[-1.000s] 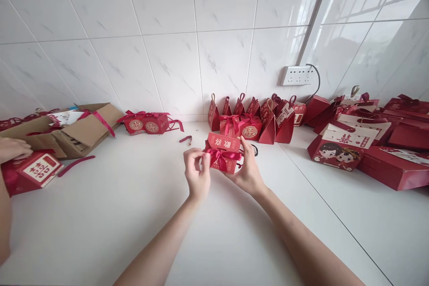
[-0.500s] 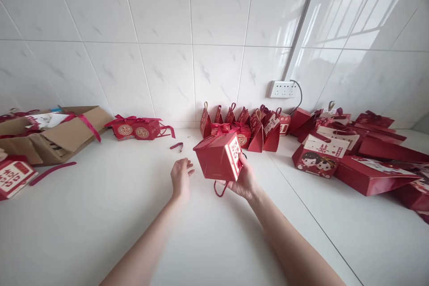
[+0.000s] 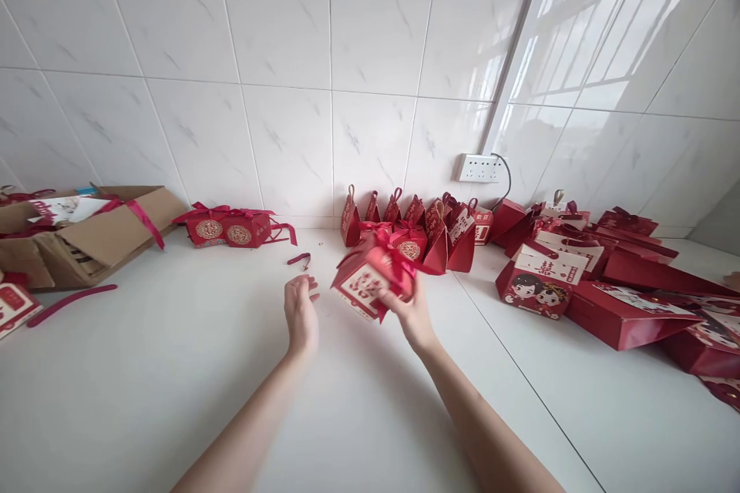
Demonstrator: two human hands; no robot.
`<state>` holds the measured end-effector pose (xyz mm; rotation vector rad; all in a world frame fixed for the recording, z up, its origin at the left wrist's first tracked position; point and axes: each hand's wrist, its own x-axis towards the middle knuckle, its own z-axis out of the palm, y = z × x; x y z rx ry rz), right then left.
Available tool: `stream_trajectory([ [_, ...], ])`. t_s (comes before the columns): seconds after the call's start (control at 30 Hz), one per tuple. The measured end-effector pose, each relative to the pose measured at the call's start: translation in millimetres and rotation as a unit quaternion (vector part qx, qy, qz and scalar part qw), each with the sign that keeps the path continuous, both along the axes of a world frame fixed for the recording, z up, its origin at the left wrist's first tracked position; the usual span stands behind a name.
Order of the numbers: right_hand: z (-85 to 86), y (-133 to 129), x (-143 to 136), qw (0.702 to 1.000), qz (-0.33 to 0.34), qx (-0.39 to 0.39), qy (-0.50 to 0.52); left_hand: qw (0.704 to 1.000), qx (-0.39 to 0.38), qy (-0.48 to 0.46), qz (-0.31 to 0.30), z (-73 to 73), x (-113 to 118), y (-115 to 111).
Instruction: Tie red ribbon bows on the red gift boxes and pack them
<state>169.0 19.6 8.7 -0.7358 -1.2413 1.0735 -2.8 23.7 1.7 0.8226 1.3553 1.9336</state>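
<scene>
Red gift box, mid-frame: I see the right hand gripping it, the left hand open beside it, red bags crowding close behind.

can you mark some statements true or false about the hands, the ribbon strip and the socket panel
1. The right hand holds a red box. True.
2. The left hand grips that box too. False: it is held apart from it, empty.
3. The long loose ribbon strip lies inside the cardboard carton. False: it lies on the white table.
4. The socket panel is on the tiled wall. True.
</scene>
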Motion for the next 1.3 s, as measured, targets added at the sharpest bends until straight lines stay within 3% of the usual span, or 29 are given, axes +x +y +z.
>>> stream_trajectory([
  [0.07,-5.3,4,2,0.982,-0.060,0.056,-0.169,0.999,0.009,0.020,0.024,-0.5,-4,2],
  [0.17,-12.6,10,7,0.956,-0.031,0.040,-0.290,0.997,0.027,0.071,0.002,-1.5,-7,4],
  [0.33,-17.8,13,9,0.956,0.017,0.029,-0.290,0.978,0.070,0.180,-0.083,-4.0,0,1],
  [0.53,-18.0,11,6,0.962,0.033,0.012,-0.271,0.943,0.146,0.293,-0.062,-0.2,3,-8],
  [0.7,-20.6,15,3,0.975,0.025,0.013,-0.220,0.881,0.225,0.407,-0.086,3.2,-2,-16],
  [0.87,-21.7,18,5,0.981,0.030,-0.001,-0.194,0.764,0.317,0.553,-0.096,3.2,-4,-19],
  [1.1,-10.9,8,3,0.982,0.070,-0.027,-0.173,0.754,0.274,0.584,-0.123,3.9,-3,-17],
  [1.23,-10.2,3,-5,0.982,-0.006,-0.018,-0.186,0.755,0.250,0.591,-0.134,4.2,3,-21],
  [1.3,-12.6,4,-7,0.980,-0.032,-0.008,-0.198,0.769,0.249,0.569,-0.152,3.6,5,-24],
])
